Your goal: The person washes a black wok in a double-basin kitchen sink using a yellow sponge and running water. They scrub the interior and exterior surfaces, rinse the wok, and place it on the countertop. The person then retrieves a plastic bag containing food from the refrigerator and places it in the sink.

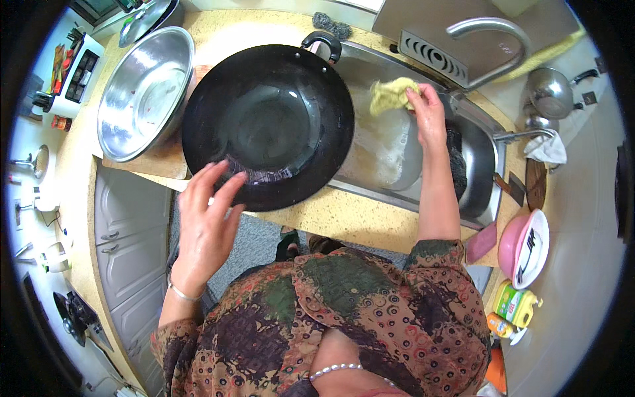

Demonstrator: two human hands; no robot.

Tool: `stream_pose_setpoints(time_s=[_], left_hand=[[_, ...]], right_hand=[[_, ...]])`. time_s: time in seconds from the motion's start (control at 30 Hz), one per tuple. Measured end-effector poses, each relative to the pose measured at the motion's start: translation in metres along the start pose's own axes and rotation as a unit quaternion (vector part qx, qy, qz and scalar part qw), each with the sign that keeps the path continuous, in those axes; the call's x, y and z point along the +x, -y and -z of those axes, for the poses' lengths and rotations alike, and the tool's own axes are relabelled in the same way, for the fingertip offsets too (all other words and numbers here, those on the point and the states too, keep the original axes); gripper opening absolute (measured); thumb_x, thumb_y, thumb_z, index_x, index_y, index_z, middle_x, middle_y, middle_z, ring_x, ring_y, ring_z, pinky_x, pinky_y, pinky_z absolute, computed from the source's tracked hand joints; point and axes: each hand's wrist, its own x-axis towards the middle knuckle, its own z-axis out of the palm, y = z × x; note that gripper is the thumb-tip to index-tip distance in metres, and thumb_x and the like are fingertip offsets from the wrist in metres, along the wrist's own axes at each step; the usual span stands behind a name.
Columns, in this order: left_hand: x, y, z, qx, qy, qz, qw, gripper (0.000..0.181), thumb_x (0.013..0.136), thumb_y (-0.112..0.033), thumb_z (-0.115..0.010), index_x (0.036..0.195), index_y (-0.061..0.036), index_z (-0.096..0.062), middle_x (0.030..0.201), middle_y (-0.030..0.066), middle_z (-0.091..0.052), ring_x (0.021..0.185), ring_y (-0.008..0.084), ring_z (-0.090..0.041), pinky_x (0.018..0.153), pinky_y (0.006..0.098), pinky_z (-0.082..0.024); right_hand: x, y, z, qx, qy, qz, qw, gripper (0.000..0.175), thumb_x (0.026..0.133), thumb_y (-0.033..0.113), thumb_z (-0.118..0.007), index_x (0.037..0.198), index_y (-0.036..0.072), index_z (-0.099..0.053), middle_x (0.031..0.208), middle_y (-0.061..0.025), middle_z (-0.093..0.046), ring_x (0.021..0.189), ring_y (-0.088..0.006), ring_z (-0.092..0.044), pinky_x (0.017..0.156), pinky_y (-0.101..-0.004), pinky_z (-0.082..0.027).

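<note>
A large black wok (pixel 263 119) sits between the steel basin and the sink, wet inside, its looped handle (pixel 325 44) at the far side. My left hand (pixel 208 203) is at the wok's near left rim, fingers spread; whether it touches the rim is hard to tell. Over the sink's left bowl (pixel 382 149), my right hand (pixel 427 106) grips a crumpled yellow cloth (pixel 394 95). Cloudy, foamy water stands in that bowl below the cloth.
Left of the wok, a steel basin (pixel 149 94) rests on a wooden cutting board (pixel 149 161). A curved faucet (pixel 516 44) rises behind the sink. On the right stand a pink basin (pixel 513 243), a cleaver (pixel 517 188) and a yellow detergent bottle (pixel 516 303). A steel scourer (pixel 332 25) lies behind.
</note>
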Motion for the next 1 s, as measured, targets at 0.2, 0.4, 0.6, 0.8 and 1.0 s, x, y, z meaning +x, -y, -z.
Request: stream_pose_setpoints(time_s=[0.2,0.4,0.6,0.8,1.0], left_hand=[[0.036,-0.048,-0.045,-0.328,0.095,-0.185,0.922,0.056,0.086,-0.007,-0.067,0.14,-0.0067,-0.05,0.14,0.0165,-0.049,0.13,0.0338,-0.048,0.106,0.0416,-0.041],[0.105,-0.113,-0.168,-0.38,0.006,-0.116,0.918,0.081,0.096,-0.042,-0.059,0.155,-0.0031,-0.02,0.15,0.025,-0.035,0.142,0.0342,-0.033,0.117,0.0404,-0.028],[0.151,-0.163,-0.213,-0.784,0.166,0.03,0.598,0.072,0.098,-0.058,-0.05,0.149,-0.0093,-0.033,0.145,0.007,-0.046,0.136,0.0215,-0.041,0.112,0.0402,-0.034],[0.159,-0.172,-0.246,-0.851,0.18,0.134,0.474,0.042,0.098,-0.038,-0.062,0.128,-0.0104,-0.055,0.126,0.0058,-0.061,0.116,0.0161,-0.058,0.096,0.0376,-0.051],[0.168,-0.177,-0.231,-0.843,0.234,0.214,0.435,0.028,0.094,-0.012,-0.066,0.118,-0.0042,-0.057,0.103,0.0071,-0.064,0.082,0.0175,-0.065,0.069,0.0293,-0.057]], right_hand=[[-0.059,0.009,0.035,-0.106,0.045,0.003,0.993,0.011,0.095,0.02,-0.067,0.1,0.01,-0.064,0.09,0.004,-0.065,0.08,-0.0045,-0.057,0.071,-0.0221,-0.045],[-0.093,0.061,0.045,-0.035,0.04,-0.057,0.997,0.013,0.096,0.02,-0.065,0.101,0.009,-0.061,0.093,-0.0014,-0.068,0.083,-0.0094,-0.063,0.068,-0.0266,-0.051],[-0.102,0.07,0.039,0.194,0.008,-0.072,0.978,0.012,0.096,0.015,-0.063,0.101,0.005,-0.059,0.098,-0.0067,-0.068,0.09,-0.0171,-0.066,0.075,-0.0332,-0.055],[-0.121,0.016,0.034,-0.143,0.096,0.204,0.964,0.035,0.091,0.001,-0.061,0.126,0.003,-0.058,0.137,-0.0116,-0.056,0.118,-0.0208,-0.057,0.1,-0.0336,-0.047],[-0.066,0.004,0.093,0.034,0.187,0.033,0.981,0.059,0.092,0.033,-0.071,0.141,0.009,-0.05,0.14,-0.0148,-0.053,0.124,-0.0235,-0.055,0.104,-0.0372,-0.044]])
